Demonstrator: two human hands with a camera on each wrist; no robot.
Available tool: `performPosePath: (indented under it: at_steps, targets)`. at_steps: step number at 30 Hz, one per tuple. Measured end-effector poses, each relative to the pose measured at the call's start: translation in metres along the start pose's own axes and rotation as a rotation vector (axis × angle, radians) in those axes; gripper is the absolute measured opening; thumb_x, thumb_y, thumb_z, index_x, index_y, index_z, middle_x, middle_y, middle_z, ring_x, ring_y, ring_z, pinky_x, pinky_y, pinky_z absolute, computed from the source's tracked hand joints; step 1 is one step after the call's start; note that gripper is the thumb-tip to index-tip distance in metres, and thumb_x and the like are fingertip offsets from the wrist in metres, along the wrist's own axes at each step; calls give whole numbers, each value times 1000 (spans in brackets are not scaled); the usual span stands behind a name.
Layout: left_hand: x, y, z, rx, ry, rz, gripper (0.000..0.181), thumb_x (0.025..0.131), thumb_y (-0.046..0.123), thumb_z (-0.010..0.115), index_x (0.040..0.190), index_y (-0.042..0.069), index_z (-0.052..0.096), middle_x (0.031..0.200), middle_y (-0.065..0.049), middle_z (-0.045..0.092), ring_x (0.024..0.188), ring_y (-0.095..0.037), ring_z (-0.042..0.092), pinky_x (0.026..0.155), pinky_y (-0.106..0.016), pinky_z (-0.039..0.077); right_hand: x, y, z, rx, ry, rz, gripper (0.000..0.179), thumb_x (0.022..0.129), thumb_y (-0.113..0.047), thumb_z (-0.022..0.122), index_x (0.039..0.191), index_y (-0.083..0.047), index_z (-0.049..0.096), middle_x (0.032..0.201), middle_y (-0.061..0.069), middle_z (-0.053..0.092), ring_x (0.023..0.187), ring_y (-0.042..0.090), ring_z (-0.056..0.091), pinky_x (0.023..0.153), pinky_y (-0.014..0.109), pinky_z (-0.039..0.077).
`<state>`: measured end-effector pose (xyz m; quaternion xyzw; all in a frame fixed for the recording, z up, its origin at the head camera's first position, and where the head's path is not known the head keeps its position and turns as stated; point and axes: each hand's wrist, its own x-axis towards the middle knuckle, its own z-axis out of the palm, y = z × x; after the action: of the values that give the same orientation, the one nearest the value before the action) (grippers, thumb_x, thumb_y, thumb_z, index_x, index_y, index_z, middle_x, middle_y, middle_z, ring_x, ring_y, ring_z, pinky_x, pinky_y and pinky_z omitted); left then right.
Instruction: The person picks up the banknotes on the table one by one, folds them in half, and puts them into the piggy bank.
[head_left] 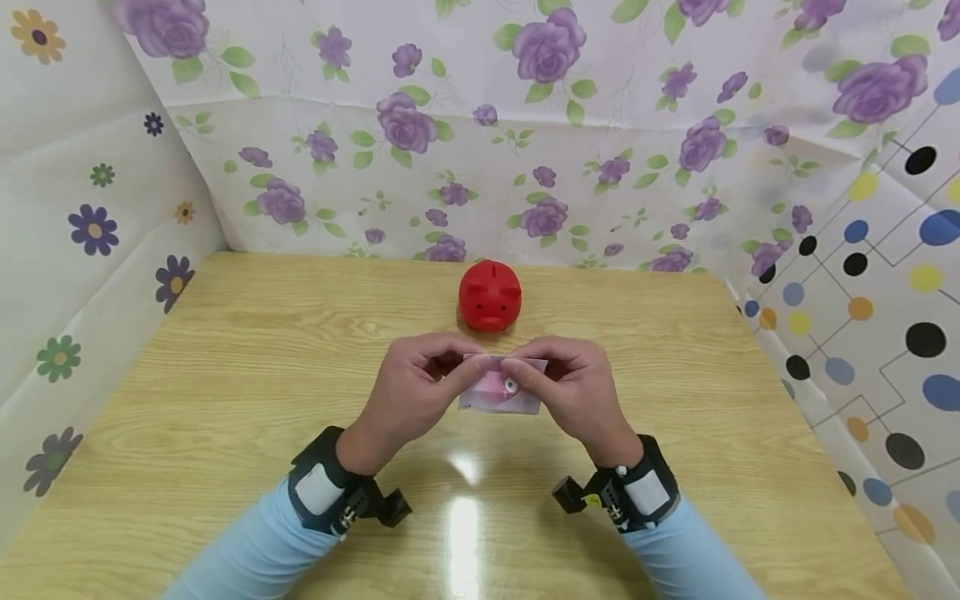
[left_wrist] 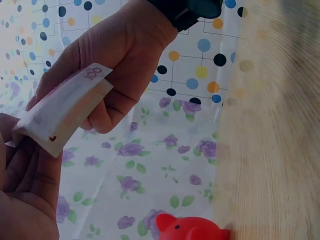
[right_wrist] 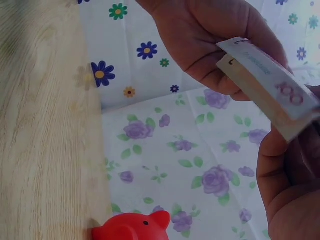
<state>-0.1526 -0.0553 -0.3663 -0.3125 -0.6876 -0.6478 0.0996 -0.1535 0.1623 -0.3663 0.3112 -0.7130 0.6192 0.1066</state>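
Both hands hold a folded pinkish banknote (head_left: pixel 491 402) above the table, in front of a red piggy bank (head_left: pixel 490 300). My left hand (head_left: pixel 411 387) pinches its upper edge, thumb on the near face. Close beside that thumb, the right hand (head_left: pixel 585 392) pinches the same edge. In the left wrist view the banknote (left_wrist: pixel 62 112) shows two layers lying slightly apart, with "100" printed at one corner. The right wrist view shows the banknote (right_wrist: pixel 270 85) folded too, its layers spread a little at the open edges.
A light wooden table (head_left: pixel 247 367) lies under the hands. Behind it hangs a sheet with purple roses (head_left: pixel 405 125). Flower-patterned and dotted sheets stand at the left and right sides. Black wrist straps with small cameras sit on both wrists.
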Motion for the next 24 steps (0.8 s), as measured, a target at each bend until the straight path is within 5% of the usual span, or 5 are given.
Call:
performPosePath:
  at_steps: [24]
  targets:
    - [2, 2, -7, 27, 49, -34, 10, 93, -2, 70, 100, -1, 77, 88, -14, 75, 63, -18, 59, 55, -24, 51, 0, 5, -7, 15, 86, 85, 14, 95, -9, 72, 100, 4, 76, 86, -3, 75, 67, 14, 60, 56, 24, 50]
